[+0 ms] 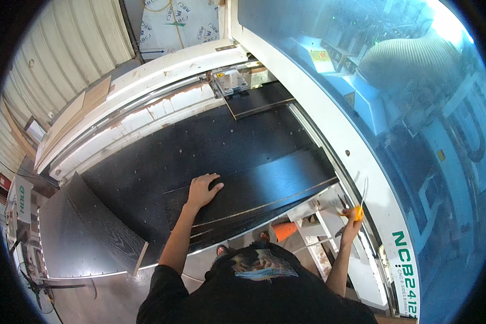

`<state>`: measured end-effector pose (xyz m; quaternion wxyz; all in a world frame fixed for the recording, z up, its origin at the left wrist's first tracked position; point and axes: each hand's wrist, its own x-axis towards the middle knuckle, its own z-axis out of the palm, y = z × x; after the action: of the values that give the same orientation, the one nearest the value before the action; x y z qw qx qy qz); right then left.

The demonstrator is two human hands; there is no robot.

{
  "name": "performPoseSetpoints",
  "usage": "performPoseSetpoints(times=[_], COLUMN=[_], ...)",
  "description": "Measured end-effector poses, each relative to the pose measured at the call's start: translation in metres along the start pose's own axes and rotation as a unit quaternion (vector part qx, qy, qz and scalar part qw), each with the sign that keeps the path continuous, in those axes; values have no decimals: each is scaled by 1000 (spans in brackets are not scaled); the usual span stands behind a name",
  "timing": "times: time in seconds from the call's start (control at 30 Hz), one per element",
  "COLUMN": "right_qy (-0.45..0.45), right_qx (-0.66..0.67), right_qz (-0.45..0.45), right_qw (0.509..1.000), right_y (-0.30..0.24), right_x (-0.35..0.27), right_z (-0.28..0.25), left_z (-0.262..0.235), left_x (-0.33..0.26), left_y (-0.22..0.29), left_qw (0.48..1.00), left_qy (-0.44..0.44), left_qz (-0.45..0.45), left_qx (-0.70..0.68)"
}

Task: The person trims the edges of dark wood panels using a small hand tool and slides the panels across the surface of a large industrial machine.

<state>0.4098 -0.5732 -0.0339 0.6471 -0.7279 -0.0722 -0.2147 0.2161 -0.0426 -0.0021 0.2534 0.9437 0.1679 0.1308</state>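
Observation:
My left hand (203,191) lies palm down with its fingers spread on a dark panel (270,186). This long panel has a pale, curved-looking near edge and rests on the black table surface. At the right, my right hand (351,227) is closed round a small yellow tool (358,213) with a thin, pale, bent rod sticking up from it. The tool's exact kind does not show. It is held over the white machine rail, apart from the panel. More dark boards show under the panel's near edge.
A machine with a blue transparent cover (416,135) fills the right side. Beyond the table, a metal clamp (232,82) grips or touches another dark board (259,101). Wood-edged panels (100,227) lie at the left. An orange cone-shaped thing (284,231) stands below, near a fan (36,286) farther left.

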Motion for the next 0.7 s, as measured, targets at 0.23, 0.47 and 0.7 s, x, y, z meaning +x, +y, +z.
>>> performPoseSetpoints(times=[0.23,0.47,0.7], right_qy=[-435,-590,-298], right_qx=[-265,-230,-334], right_qz=[227,180,213], right_qw=[830,753,868], right_y=[-95,-126,-140], right_x=[-15,-83,-16], right_z=[70,95,62], left_z=[4,-6,-1], left_x=[-27,-22,-24], left_y=[28,40,30], left_qw=[996,997,996], left_qy=[58,47,80], left_qz=[-62,-64,-18], left_qx=[-15,-22,-16])
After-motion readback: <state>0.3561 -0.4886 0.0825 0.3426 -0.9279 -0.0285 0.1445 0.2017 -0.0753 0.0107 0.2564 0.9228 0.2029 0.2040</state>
